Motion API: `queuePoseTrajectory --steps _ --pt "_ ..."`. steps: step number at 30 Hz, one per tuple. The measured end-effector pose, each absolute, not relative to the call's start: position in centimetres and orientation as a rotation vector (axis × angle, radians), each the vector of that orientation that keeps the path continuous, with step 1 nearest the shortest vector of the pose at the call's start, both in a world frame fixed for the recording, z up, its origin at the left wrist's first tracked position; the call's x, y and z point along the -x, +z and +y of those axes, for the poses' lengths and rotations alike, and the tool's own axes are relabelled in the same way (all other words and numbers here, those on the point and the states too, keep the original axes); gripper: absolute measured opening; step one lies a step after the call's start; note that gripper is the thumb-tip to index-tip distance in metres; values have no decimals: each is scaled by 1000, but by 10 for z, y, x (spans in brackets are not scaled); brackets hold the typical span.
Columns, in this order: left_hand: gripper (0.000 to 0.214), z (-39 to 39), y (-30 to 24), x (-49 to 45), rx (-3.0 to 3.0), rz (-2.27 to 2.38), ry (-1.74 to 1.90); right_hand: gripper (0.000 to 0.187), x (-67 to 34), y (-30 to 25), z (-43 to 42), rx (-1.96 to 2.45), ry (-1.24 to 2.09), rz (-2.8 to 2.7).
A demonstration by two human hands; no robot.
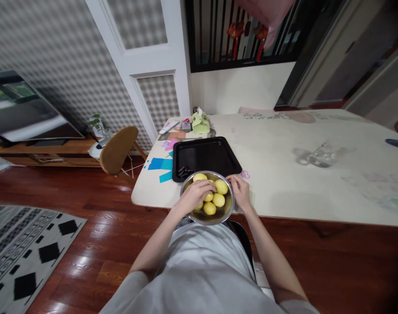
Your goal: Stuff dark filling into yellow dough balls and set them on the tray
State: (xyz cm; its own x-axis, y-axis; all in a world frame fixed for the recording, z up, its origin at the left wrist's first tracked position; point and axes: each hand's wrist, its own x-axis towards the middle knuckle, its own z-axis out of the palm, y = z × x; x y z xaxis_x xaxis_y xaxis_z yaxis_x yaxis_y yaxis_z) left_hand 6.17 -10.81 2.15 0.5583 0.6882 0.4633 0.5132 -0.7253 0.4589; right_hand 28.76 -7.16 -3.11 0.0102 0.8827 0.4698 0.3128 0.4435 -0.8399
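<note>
A round metal bowl [233, 203] holds several yellow lemons [219, 200] and sits at the front edge of the table, close to my body. My left hand [196, 192] reaches in over the left side of the bowl, its fingers curled on a lemon among the others; part of that lemon is hidden beneath them. At the right side, my right hand [240, 192] pinches the bowl's rim. Just behind the bowl lies a black rectangular tray [208, 155], with a few small dark items [185, 172] in its near left corner.
The white table [270, 152] stretches right, with a clear glass vessel [321, 158] on it. A green tissue holder [200, 122] and a white remote [169, 127] lie at the back left. A wooden chair [118, 150] stands left, beyond it a television [25, 109].
</note>
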Motion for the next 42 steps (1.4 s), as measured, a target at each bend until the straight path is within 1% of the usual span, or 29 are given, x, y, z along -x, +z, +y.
queuePoseTrajectory --steps 10,26,36,39,42 --pt "32 -109 22 -61 -2582 992 887 33 -287 -32 -72 1099 627 -1534" --pt "25 -116 26 -43 -2564 1073 978 31 -289 -32 -72 1090 640 -1532" --pt "24 -118 25 -45 -2555 1072 962 31 -288 -32 -72 1091 631 -1532" --pt "24 -119 27 -44 -2534 1079 1004 31 -288 -31 -72 1092 640 -1526" --pt "25 -117 29 -40 -2452 1148 1151 31 -288 -31 -72 1094 641 -1532"
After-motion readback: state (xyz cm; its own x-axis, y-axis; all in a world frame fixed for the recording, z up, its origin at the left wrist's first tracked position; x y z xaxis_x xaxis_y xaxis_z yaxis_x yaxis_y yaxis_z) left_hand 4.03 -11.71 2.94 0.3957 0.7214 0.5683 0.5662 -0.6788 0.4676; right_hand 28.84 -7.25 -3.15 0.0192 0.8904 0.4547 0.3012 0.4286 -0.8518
